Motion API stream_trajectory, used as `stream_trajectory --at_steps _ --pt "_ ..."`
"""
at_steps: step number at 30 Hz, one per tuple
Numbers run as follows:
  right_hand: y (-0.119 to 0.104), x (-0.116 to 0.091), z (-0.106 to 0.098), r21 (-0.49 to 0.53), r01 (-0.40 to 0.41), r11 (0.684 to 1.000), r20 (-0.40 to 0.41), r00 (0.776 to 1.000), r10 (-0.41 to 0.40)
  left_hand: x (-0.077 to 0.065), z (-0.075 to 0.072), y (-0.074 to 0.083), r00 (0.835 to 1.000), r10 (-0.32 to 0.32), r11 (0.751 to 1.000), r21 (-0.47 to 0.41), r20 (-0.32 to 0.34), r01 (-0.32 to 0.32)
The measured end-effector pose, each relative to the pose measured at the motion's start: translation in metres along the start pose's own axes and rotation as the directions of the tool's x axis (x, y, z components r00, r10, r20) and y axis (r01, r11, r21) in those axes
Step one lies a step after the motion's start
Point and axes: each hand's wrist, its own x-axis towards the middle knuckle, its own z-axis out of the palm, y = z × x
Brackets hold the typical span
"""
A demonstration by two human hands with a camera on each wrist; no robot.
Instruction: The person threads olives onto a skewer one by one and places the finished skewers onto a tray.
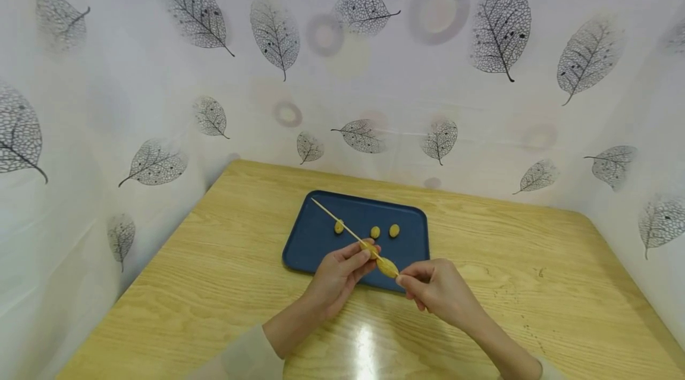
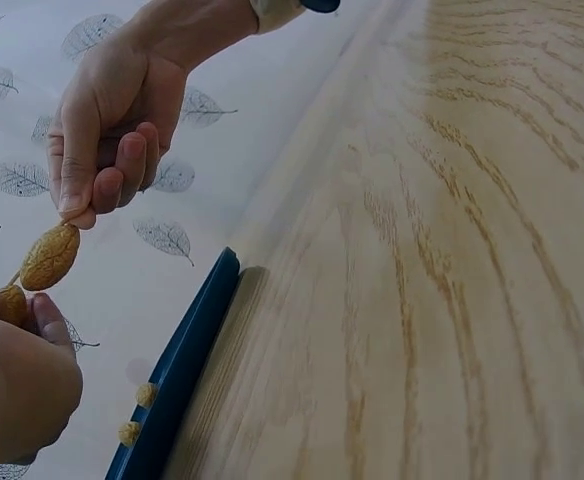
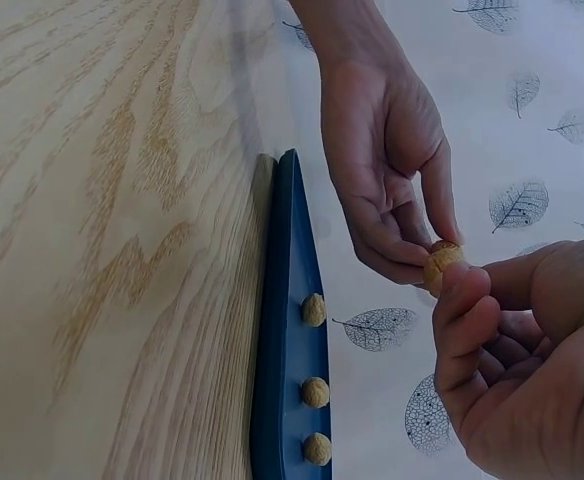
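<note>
A thin wooden skewer (image 1: 338,220) slants over the tray, passing through two wrinkled, yellow-brown oval food pieces. My left hand (image 1: 338,279) pinches the upper piece (image 1: 368,247) between thumb and fingers, partly covering it. Just below that, the second piece (image 1: 387,267) sits on the skewer between my two hands; its creased surface shows well in the left wrist view (image 2: 50,257). Thumb and index finger of my right hand (image 1: 443,292) pinch the skewer's near end, right beside this lower piece. Both hands are raised over the tray's front edge.
The dark blue tray (image 1: 307,243) lies on a wood-grain table (image 1: 214,267). On it are three small yellow-brown pieces, one at left (image 1: 339,227), one in the middle (image 1: 375,232), one at right (image 1: 394,231). A leaf-printed white curtain (image 1: 369,88) surrounds the table's back and sides.
</note>
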Motion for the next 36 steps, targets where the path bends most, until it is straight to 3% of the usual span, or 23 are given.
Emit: stream_trajectory --at_steps 4,9,15,22,26,32,36 --pt "0.002 -0.002 -0.001 0.003 0.004 1.000 -0.004 1.000 -0.004 -0.002 -0.004 0.001 1.000 -0.020 1.000 -0.001 0.012 0.020" --pt "0.005 -0.005 -0.004 0.016 0.006 1.000 -0.012 1.000 -0.006 -0.003 -0.013 0.005 1.000 -0.027 0.998 0.061 0.016 0.026" --pt "0.009 -0.011 -0.011 0.030 -0.003 1.000 -0.014 1.000 0.004 0.003 -0.027 0.022 0.996 -0.019 0.973 0.228 -0.085 0.038" --pt "0.017 -0.020 -0.022 0.042 -0.079 0.996 -0.017 0.997 0.079 0.016 -0.049 0.047 0.968 0.077 0.907 0.419 -0.238 0.031" --pt "0.021 -0.024 -0.027 0.034 -0.083 0.996 -0.024 0.996 0.084 0.027 -0.059 0.054 0.953 0.089 0.871 0.487 -0.289 0.066" --pt "0.025 -0.030 -0.031 0.030 -0.103 0.994 -0.024 0.994 0.104 0.043 -0.065 0.054 0.942 0.099 0.809 0.577 -0.320 0.111" --pt "0.027 -0.032 -0.034 0.024 -0.119 0.993 -0.035 0.992 0.120 0.052 -0.065 0.051 0.941 0.140 0.738 0.666 -0.307 0.108"
